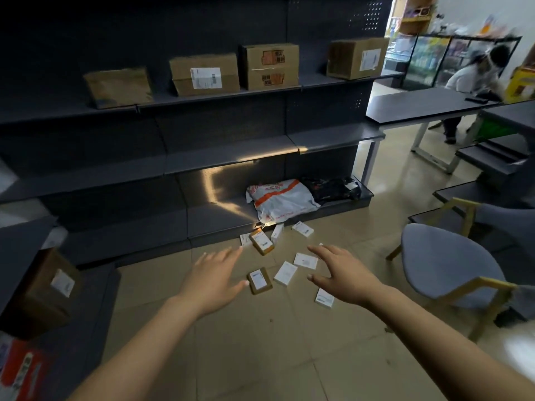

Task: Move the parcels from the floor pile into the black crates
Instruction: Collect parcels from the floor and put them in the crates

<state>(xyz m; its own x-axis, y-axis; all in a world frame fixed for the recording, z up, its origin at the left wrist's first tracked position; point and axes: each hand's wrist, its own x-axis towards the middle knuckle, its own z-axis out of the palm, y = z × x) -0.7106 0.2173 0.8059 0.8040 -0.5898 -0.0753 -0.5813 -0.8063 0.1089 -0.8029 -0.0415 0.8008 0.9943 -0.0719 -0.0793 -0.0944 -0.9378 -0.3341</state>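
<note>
Several small parcels lie scattered on the tiled floor in front of a dark shelf unit. A brown one (260, 280) lies between my hands, and another brown one (261, 241) lies nearer the shelf. White ones (285, 273) (305, 260) (324, 298) lie to the right. My left hand (215, 277) stretches out over the floor, fingers spread, holding nothing. My right hand (341, 272) is likewise open and empty, hovering above the white parcels. No black crate is in view.
The dark shelf unit (202, 163) fills the left and centre, with cardboard boxes (269, 66) on its upper shelf and a white-and-orange mailer bag (282, 202) and a black bag (333, 188) on its bottom shelf. A grey chair (443, 264) stands right. A person (474, 79) sits at a far table.
</note>
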